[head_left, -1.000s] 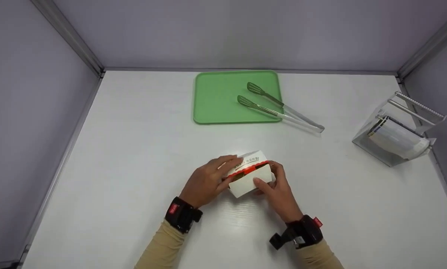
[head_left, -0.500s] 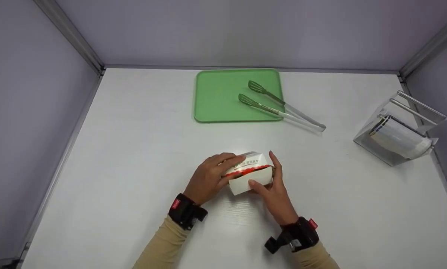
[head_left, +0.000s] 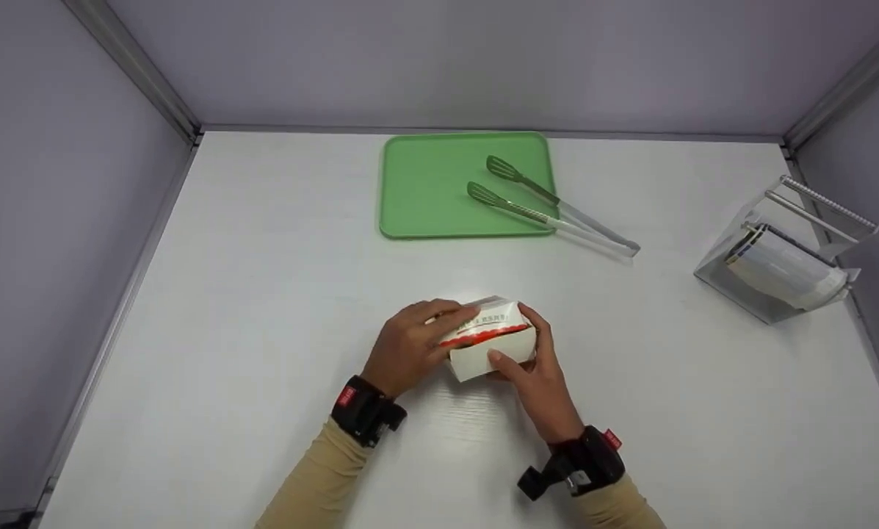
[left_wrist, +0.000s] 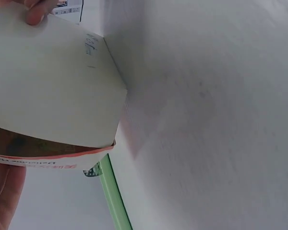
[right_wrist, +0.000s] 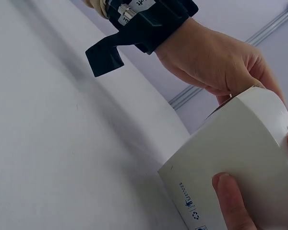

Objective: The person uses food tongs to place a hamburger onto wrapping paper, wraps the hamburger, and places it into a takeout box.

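Note:
A white cardboard food box with a red scalloped lid edge and printed lettering sits tilted between both hands, above the near middle of the table. My left hand grips its left side, fingers over the lid. My right hand holds the right end, with the thumb on the plain white front panel and the index finger along the lid's right edge. In the left wrist view, a dark gap shows between the lid and the front panel of the box. The box's contents cannot be made out.
Beyond the box lies a green tray on the white table. Metal tongs rest partly on it, handles reaching off to the right. A clear dispenser with a roll of bags or film stands at the right edge.
The lid's red edge has come down closer to the front panel, narrowing the gap. My right index finger lifted half a second ago and now lies against the lid's right edge.

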`<state>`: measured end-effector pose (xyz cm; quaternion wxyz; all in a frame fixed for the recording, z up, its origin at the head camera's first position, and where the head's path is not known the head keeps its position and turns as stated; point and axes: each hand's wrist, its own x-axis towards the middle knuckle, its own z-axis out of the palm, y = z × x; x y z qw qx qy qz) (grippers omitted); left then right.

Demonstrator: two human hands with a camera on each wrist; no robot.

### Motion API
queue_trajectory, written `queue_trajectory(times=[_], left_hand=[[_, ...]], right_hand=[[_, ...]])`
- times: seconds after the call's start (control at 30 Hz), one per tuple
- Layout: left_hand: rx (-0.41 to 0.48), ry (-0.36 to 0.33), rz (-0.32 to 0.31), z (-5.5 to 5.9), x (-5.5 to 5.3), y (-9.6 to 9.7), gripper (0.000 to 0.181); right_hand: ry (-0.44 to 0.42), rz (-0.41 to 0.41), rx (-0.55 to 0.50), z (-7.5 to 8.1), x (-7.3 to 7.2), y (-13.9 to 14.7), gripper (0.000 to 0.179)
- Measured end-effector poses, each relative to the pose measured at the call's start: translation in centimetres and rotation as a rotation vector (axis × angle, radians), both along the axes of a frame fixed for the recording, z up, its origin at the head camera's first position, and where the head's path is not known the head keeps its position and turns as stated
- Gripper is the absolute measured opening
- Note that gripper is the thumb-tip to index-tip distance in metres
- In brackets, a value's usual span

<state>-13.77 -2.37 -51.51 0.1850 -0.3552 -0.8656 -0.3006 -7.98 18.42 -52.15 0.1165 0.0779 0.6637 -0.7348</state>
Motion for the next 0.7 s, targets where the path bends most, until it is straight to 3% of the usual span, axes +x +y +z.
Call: queue_trajectory(times=[0.7], left_hand=[[-0.188,0.192,-0.036,0.94,-0.44,-0.29,0.041]], right_hand=[[-0.003,-0.005,-0.042,0.06,0.09,-0.06,0.080]])
